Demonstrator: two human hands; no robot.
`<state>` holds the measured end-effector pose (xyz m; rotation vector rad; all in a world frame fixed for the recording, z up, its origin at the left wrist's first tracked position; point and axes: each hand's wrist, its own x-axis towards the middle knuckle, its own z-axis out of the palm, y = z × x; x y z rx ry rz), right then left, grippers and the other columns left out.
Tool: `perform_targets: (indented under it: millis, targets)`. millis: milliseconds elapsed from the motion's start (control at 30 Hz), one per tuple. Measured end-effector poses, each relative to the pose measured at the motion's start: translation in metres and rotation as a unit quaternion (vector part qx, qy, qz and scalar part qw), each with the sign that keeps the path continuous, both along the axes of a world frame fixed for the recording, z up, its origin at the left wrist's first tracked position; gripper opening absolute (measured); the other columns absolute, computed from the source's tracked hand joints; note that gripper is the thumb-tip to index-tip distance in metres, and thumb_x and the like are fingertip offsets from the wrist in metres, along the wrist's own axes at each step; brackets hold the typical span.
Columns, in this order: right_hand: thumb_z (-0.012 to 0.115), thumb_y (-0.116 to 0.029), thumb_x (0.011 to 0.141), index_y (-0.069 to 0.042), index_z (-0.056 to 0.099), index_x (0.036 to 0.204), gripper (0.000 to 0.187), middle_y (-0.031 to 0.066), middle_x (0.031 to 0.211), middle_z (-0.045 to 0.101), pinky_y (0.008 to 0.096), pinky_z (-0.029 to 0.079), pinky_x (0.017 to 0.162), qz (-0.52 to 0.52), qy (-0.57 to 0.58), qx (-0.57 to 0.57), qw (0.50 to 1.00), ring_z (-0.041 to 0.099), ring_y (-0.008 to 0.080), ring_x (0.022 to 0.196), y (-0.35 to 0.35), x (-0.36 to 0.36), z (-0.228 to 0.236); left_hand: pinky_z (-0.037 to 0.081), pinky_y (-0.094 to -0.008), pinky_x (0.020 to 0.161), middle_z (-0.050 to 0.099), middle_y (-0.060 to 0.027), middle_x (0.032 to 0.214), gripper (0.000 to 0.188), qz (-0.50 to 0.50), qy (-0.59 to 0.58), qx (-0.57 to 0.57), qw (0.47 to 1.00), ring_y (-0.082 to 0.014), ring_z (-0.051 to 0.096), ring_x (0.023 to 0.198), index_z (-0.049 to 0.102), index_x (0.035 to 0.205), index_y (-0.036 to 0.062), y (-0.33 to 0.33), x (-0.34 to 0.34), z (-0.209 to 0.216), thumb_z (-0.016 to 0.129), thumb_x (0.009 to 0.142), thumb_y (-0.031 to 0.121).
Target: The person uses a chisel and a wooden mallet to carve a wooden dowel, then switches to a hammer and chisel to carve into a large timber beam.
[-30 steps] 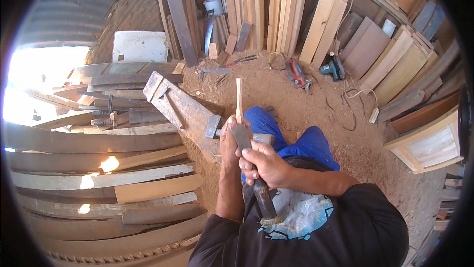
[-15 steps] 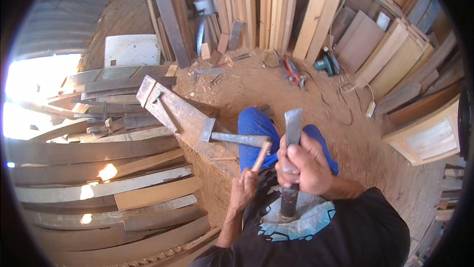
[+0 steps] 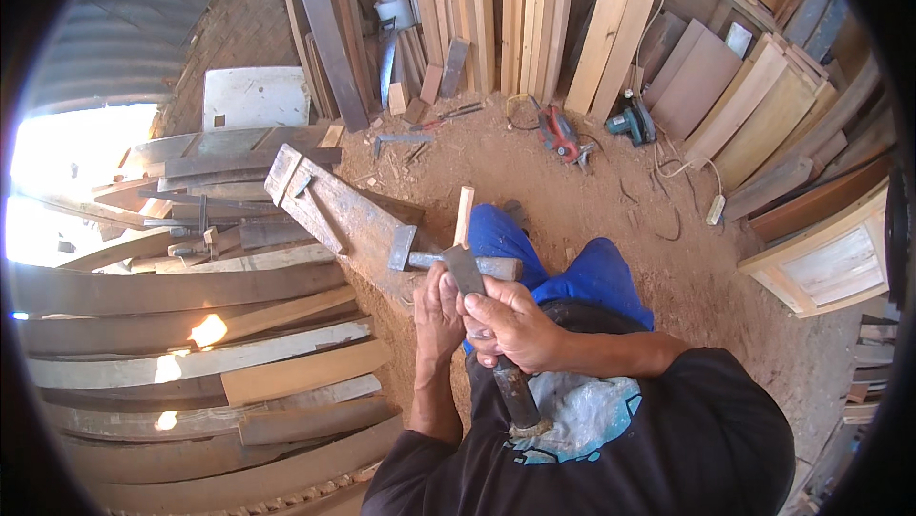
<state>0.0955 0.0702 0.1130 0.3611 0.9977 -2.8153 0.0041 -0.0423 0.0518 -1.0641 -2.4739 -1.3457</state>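
Note:
My right hand (image 3: 515, 323) is wrapped round a wide chisel (image 3: 463, 270), its flat steel blade tilted up and to the left. The dark handle end of the chisel points back against my shirt front. Close beside it, my left hand (image 3: 437, 314) grips a slim pale wooden stick (image 3: 465, 215), whose upper end sticks out beyond the blade. The stick crosses behind the blade; where they meet is partly hidden. A hammer (image 3: 402, 247) lies just ahead on a worn wooden bench (image 3: 358, 220), its handle partly covered by the blade. A sliding bevel (image 3: 322, 215) rests farther along that bench.
Stacked boards (image 3: 191, 373) fill the left side. Upright planks (image 3: 534, 20) lean at the back. A red power tool (image 3: 563, 137), a green power tool (image 3: 632, 122), cables and a metal square (image 3: 401, 139) lie on the sawdust floor. A framed wooden panel (image 3: 825, 258) stands at right.
My right hand has brought the chisel left and tilted its blade leftward. My left hand has come up with the stick, so both hands now meet. The hammer stays put.

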Motion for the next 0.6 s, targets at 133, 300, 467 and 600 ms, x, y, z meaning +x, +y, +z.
perform_targets:
  millis: [133, 300, 467, 600]
  targets:
    - [0.047, -0.031, 0.099, -0.010, 0.045, 0.097, 0.021, -0.0036, 0.062, 0.035, 0.0265, 0.041, 0.046, -0.089, -0.002, 0.013, 0.996, 0.037, 0.0066, 0.047, 0.028, 0.025, 0.015, 0.044, -0.0441, 0.060, 0.057, -0.0187, 0.076, 0.033, -0.045, 0.098, -0.088, 0.990, -0.0367, 0.057, 0.065, 0.057, 0.092, -0.0007, -0.027, 0.040, -0.026, 0.040, 0.101, 0.026]
    - [0.045, -0.026, 0.100, -0.004, 0.047, 0.100, 0.022, -0.0025, 0.063, 0.039, 0.0245, 0.040, 0.045, -0.144, 0.018, 0.101, 0.984, 0.036, 0.0047, 0.047, 0.076, 0.017, 0.011, 0.032, -0.0293, 0.041, 0.035, 0.0023, 0.051, 0.044, 0.038, -0.486, 0.175, 0.855, -0.0113, 0.034, 0.041, 0.047, 0.077, 0.0072, -0.061, 0.072, -0.049, 0.039, 0.101, 0.044]
    - [0.057, -0.022, 0.096, -0.003, 0.055, 0.115, 0.027, -0.0040, 0.064, 0.049, 0.0196, 0.034, 0.043, -0.076, 0.056, 0.213, 0.972, 0.043, 0.0023, 0.051, 0.070, -0.027, -0.017, 0.025, -0.0241, 0.040, 0.030, 0.0054, 0.051, 0.047, -0.127, -0.633, 0.330, 0.688, -0.0062, 0.030, 0.042, 0.052, 0.083, 0.0053, -0.007, 0.037, -0.008, 0.035, 0.101, 0.045]
    - [0.061, -0.020, 0.094, -0.005, 0.061, 0.100, 0.017, -0.0054, 0.067, 0.050, 0.0205, 0.034, 0.045, -0.083, 0.055, 0.231, 0.968, 0.042, 0.0023, 0.054, 0.076, -0.031, -0.026, 0.024, -0.0233, 0.040, 0.034, 0.0044, 0.052, 0.047, -0.174, -0.638, 0.265, 0.702, -0.0063, 0.030, 0.042, 0.056, 0.094, 0.0022, -0.008, 0.024, -0.003, 0.035, 0.102, 0.044]
